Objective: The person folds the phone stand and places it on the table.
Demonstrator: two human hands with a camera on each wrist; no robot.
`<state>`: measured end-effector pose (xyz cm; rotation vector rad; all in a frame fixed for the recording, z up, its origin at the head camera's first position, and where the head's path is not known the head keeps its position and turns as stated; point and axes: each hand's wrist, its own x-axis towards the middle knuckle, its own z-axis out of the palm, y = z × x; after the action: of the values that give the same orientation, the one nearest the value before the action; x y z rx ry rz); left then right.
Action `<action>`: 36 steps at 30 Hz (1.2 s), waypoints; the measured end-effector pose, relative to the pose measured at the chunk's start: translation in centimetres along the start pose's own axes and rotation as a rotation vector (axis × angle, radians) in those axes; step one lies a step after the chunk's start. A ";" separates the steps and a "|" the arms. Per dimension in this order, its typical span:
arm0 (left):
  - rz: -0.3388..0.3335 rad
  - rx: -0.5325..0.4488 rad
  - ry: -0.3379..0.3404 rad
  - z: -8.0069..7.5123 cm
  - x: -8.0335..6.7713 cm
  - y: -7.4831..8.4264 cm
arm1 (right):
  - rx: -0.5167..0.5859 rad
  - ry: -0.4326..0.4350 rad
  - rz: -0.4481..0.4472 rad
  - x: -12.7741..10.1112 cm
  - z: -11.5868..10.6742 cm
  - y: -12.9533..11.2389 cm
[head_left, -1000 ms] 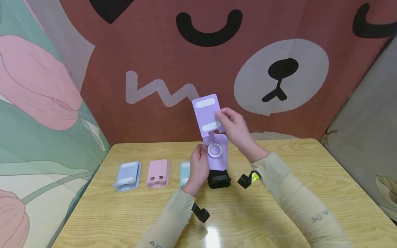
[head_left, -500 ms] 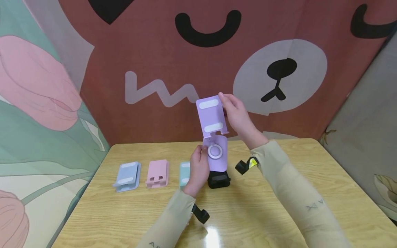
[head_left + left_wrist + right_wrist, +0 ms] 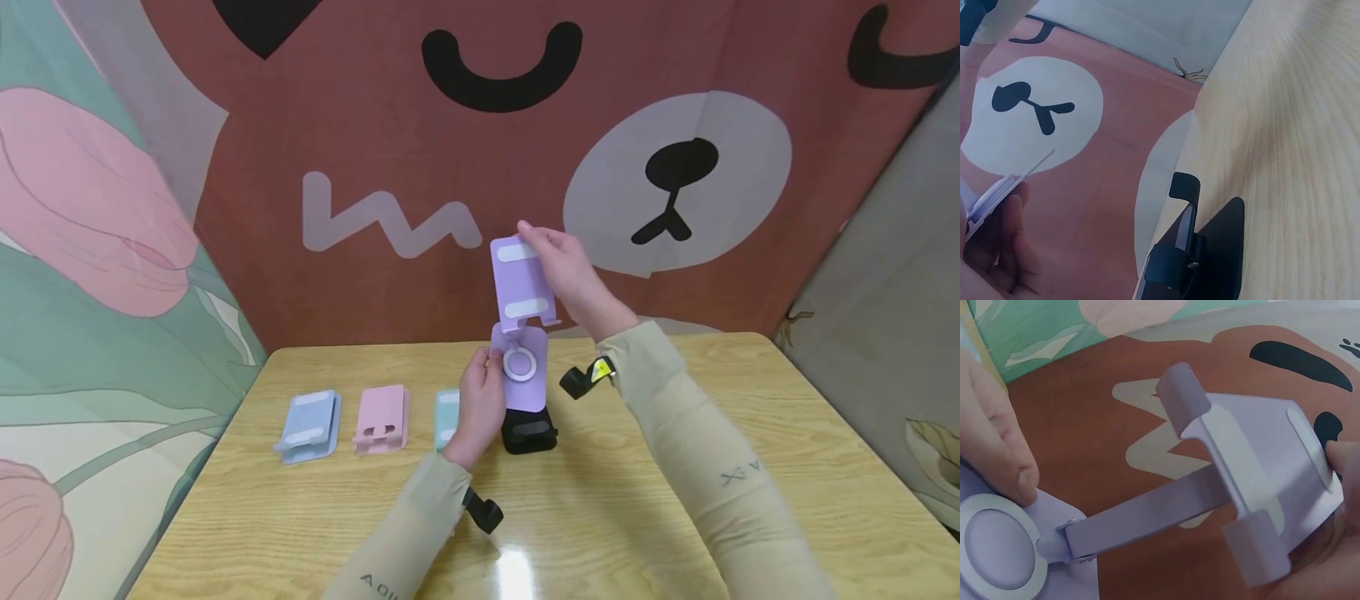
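A purple folding phone stand (image 3: 519, 325) is held above the wooden table (image 3: 675, 467). My left hand (image 3: 480, 400) pinches the edge of its base plate (image 3: 525, 371), which carries a white ring (image 3: 999, 550). My right hand (image 3: 562, 267) grips the top of the upper plate (image 3: 1272, 487), raised on its hinged arm (image 3: 1147, 512). The plate has two white pads and two small hooks. The thumb (image 3: 1000, 244) of my left hand lies on the stand's edge in the left wrist view.
A black stand (image 3: 528, 433) sits on the table just below the purple one, seen also as the black stand (image 3: 1200, 250). To the left lie a blue stand (image 3: 307, 425), a pink stand (image 3: 382, 417) and a mint stand (image 3: 447, 417). Printed cloth hangs behind.
My right hand moved from the upper plate's side to its top edge and swung the plate up and rightwards. My left hand kept its hold on the base.
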<state>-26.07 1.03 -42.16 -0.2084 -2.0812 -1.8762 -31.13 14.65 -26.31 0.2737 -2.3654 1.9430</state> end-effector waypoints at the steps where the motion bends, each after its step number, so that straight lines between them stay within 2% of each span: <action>1: -0.002 -0.004 0.004 0.0 0.1 0.0 | -0.006 -0.008 0.004 0.0 0.0 0.1; 6: -0.004 -0.002 0.011 -0.1 0.3 -0.2 | 0.012 -0.014 0.012 -0.2 0.4 0.5; 9: -0.025 -0.020 -0.035 -0.2 0.2 -0.2 | 0.033 0.004 0.026 -0.6 0.8 0.6; 13: -0.128 -0.061 -0.136 -0.3 0.1 -0.1 | 0.013 -0.004 0.012 -1.2 1.4 0.5; 17: -0.202 -0.061 -0.177 -0.4 0.0 0.1 | -0.007 0.000 -0.055 -1.6 1.9 0.2; 22: -0.171 -0.046 -0.151 -0.4 0.0 0.1 | -0.005 0.013 -0.090 -1.8 2.1 -0.1; 30: -0.147 -0.046 -0.035 -0.1 0.1 0.3 | 0.014 0.062 -0.123 -1.9 2.3 0.0; 36: -0.124 -0.016 0.002 -0.3 0.1 0.5 | 0.029 0.089 -0.119 -2.2 2.4 -0.2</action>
<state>-25.96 0.78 -41.59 -0.0831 -2.1231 -1.9632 -28.80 12.50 -26.92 0.3157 -2.2145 1.8955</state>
